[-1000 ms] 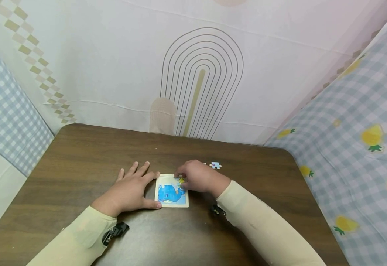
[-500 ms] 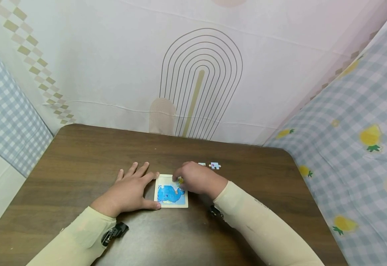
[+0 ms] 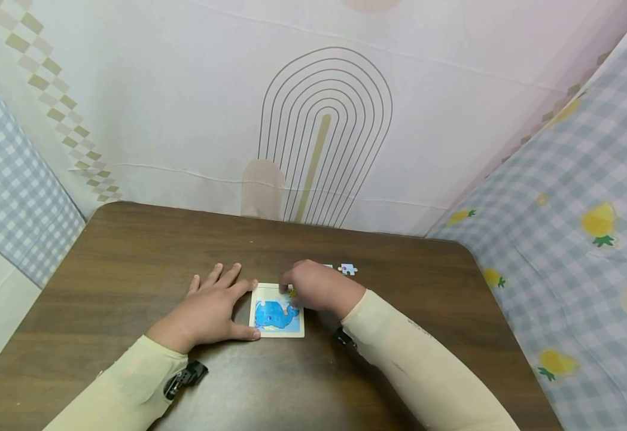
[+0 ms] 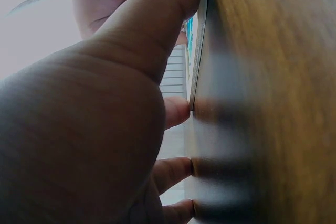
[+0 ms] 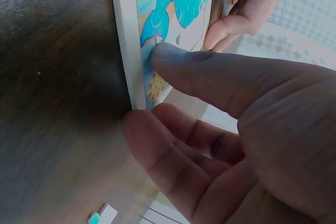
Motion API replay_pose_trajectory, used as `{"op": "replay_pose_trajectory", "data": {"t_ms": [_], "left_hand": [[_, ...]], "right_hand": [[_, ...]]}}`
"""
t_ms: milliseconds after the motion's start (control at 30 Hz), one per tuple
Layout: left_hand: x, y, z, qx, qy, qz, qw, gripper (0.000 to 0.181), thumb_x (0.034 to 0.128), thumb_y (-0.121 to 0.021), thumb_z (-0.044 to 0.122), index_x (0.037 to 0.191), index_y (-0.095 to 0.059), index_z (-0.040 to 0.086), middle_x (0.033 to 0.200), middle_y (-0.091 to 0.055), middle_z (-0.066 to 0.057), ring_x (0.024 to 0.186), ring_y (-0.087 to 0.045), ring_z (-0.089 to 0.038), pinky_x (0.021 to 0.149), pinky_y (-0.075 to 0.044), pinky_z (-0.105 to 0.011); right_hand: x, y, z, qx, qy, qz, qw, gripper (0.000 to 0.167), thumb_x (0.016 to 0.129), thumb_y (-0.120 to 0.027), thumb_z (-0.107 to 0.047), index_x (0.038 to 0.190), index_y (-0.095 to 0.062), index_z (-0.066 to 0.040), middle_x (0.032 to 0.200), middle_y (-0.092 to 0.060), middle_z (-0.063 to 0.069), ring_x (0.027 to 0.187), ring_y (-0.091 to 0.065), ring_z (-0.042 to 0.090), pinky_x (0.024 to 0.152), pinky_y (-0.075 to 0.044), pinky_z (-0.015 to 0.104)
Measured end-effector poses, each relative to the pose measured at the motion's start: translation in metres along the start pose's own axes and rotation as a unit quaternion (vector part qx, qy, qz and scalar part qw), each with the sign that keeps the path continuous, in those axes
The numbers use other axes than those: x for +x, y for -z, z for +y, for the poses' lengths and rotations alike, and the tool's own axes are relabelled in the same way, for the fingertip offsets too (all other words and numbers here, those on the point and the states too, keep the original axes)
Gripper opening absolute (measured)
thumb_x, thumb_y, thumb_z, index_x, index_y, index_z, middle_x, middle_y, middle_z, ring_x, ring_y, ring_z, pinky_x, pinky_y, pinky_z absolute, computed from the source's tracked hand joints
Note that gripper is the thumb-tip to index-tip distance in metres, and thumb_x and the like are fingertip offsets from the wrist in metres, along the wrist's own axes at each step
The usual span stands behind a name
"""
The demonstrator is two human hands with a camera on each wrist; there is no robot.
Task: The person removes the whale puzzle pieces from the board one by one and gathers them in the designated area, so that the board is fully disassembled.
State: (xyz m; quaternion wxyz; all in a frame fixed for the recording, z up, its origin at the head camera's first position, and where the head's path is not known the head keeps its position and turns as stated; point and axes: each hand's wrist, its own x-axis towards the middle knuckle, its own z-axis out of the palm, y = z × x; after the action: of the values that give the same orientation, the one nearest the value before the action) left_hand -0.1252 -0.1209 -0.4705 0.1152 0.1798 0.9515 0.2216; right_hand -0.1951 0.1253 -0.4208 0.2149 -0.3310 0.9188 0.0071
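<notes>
A square, pale-framed blue-whale puzzle [image 3: 273,315] lies picture-up on the brown table [image 3: 184,239], its yellow sun piece [image 5: 156,86], partly hidden from where I stand but seemingly seated, at the far right corner.

i see the right hand [image 5: 273,119] with its thumb tip on the teal picture puzzle [image 5: 184,1], fingers curled in at the corner of the pale frame [image 5: 130,40]. yellow print [image 5: 156,86] sits between thumb and fingers. left hand [image 5: 257,6] at the opposite edge. loose piece [image 5: 107,214] on the desk [image 5: 58,93], apart from the frame. checked cloth [image 5: 307,11] behind.
</notes>
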Motion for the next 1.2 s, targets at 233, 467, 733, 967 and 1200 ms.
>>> {"op": "replay_pose_trajectory", "data": {"t_ms": [233, 467, 733, 967, 1200], "left_hand": [[-0.001, 0.001, 0.001, -0.002, 0.0, 0.002, 1.0, 0.11, 0.0806, -0.085, 0.084, 0.169, -0.054, 0.027, 0.185, -0.029, -0.023, 0.17, -0.019, -0.061, 0.123, -0.017, -0.093], [-0.001, 0.0, 0.0, 0.001, 0.0, 0.001, 1.0, 0.11, 0.0808, -0.085, 0.084, 0.169, -0.053, 0.027, 0.185, -0.029, -0.023, 0.17, -0.019, -0.061, 0.123, -0.018, -0.093], [-0.001, 0.0, 0.0, 0.001, -0.002, 0.003, 1.0, 0.11, 0.0806, -0.085, 0.084, 0.169, -0.054, 0.027, 0.184, -0.029, -0.024, 0.169, -0.02, -0.061, 0.123, -0.018, -0.093], [-0.001, 0.001, 0.0, -0.001, -0.002, 0.001, 1.0, 0.11, 0.0809, -0.084, 0.085, 0.169, -0.053, 0.027, 0.185, -0.028, -0.023, 0.17, -0.019, -0.061, 0.123, -0.017, -0.093], [-0.001, 0.001, 0.001, -0.002, -0.002, 0.002, 1.0, 0.109, 0.0813, -0.085, 0.084, 0.169, -0.053, 0.027, 0.185, -0.028, -0.023, 0.17, -0.019, -0.062, 0.123, -0.017, -0.093]], "right_hand": [[0.002, 0.003, -0.005, -0.004, -0.003, -0.005, 1.0, 0.023, 0.102, -0.081, -0.012, 0.124, -0.085, -0.02, 0.126, -0.078, -0.001, 0.106, -0.065, 0.014, 0.099, -0.064, 0.035], [0.005, 0.006, -0.011, -0.02, -0.007, -0.011, 0.9997, 0.025, 0.104, -0.073, -0.008, 0.124, -0.082, -0.021, 0.114, -0.073, -0.002, 0.1, -0.062, 0.016, 0.091, -0.062, 0.034], [0.006, 0.006, -0.011, -0.032, -0.007, -0.017, 0.9993, 0.027, 0.105, -0.072, -0.008, 0.126, -0.08, -0.021, 0.116, -0.073, -0.002, 0.102, -0.062, 0.016, 0.093, -0.063, 0.035], [0.003, 0.005, -0.011, -0.029, -0.009, -0.018, 0.9994, 0.03, 0.106, -0.07, -0.01, 0.132, -0.078, -0.022, 0.122, -0.074, 0.0, 0.103, -0.063, 0.016, 0.095, -0.064, 0.037], [-0.003, 0.0, -0.007, -0.024, -0.007, 0.003, 0.9997, 0.032, 0.106, -0.07, -0.012, 0.135, -0.076, -0.023, 0.129, -0.074, 0.0, 0.105, -0.066, 0.016, 0.094, -0.065, 0.039]]}}
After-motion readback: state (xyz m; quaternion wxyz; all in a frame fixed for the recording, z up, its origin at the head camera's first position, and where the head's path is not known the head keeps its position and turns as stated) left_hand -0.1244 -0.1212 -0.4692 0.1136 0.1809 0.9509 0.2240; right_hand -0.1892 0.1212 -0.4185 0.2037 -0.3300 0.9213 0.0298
